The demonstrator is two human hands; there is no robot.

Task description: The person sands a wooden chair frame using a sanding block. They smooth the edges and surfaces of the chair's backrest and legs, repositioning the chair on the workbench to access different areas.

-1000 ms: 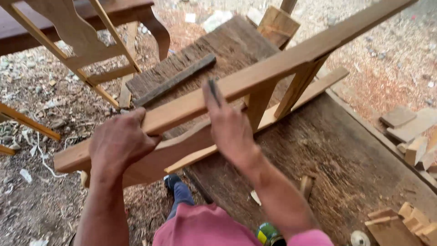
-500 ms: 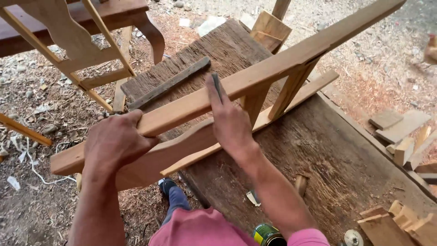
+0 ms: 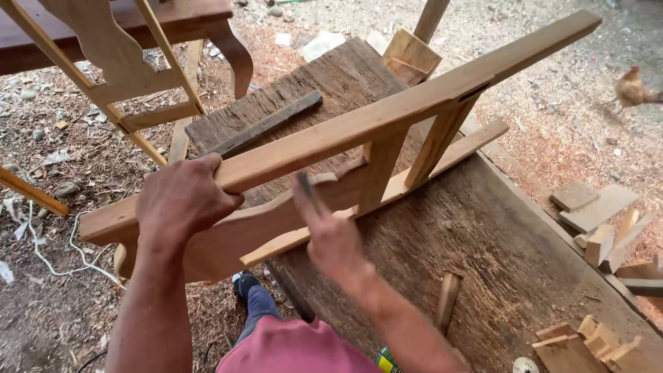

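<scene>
Fingers of the left hand (image 3: 181, 202) curl over the top rail of a pale wooden frame (image 3: 387, 114) and grip it near its lower-left end, while the right hand (image 3: 330, 231) presses a small dark strip (image 3: 304, 185), pinched along its fingers, against the curved lower board of the same frame; that hand is blurred, so what the strip is cannot be told. This frame lies tilted across a rough, dark, weathered workbench (image 3: 497, 242), its long axis running from lower left near the person up to the upper right, where the rail's free end juts past the bench. Two short uprights join the top rail to a thinner slat beneath it. On the bench a dark narrow batten (image 3: 266, 124) lies roughly parallel to the rail, well apart from the hands. Under and around the bench is bare outdoor ground littered with sawdust, shavings and stones. Another unfinished wooden frame (image 3: 117, 62) stands at the upper left beside a dark brown table (image 3: 186, 17). Offcut blocks (image 3: 601, 221) are heaped at the right, and a chicken (image 3: 630, 88) walks beyond them. At the bottom edge, by the pink shirt, sits a round tin (image 3: 387, 360) with a green and yellow label, mostly cut off.
</scene>
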